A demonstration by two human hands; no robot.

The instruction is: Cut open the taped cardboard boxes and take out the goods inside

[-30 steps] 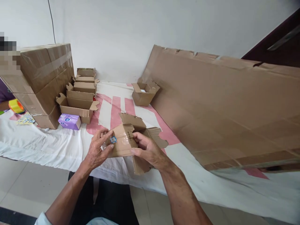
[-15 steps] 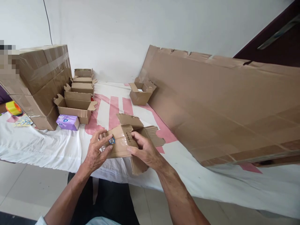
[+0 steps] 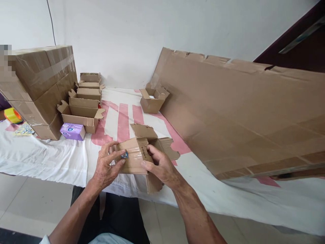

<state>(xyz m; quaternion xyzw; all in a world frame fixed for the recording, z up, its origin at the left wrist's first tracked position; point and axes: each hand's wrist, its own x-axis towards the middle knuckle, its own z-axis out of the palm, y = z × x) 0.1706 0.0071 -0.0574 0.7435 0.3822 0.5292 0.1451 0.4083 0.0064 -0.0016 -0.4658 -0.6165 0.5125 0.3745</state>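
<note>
A small cardboard box [image 3: 130, 164] lies tilted on its side over the table's front edge, its flaps spread toward the right. My left hand [image 3: 108, 164] grips the box's left end, with fingers along the upper face and the thumb near the lower edge. A small blue sticker [image 3: 124, 155] shows on that face by my left fingertips. With thumb and fingers, my right hand [image 3: 161, 166] pinches a printed flap [image 3: 144, 149] at the box's open end. The inside of the box is hidden from view.
Open cardboard boxes [image 3: 80, 118] stand in a row at left, beside a purple tissue pack [image 3: 72, 131] and stacked taped cartons [image 3: 48, 98]. A yellow tape roll [image 3: 13, 116] is far left. Another open box [image 3: 151, 103] stands near a large leaning cardboard sheet [image 3: 228, 115].
The small box has shifted slightly right and down in the view, with both hands still on it. My left fingertips now cover part of the blue sticker.
</note>
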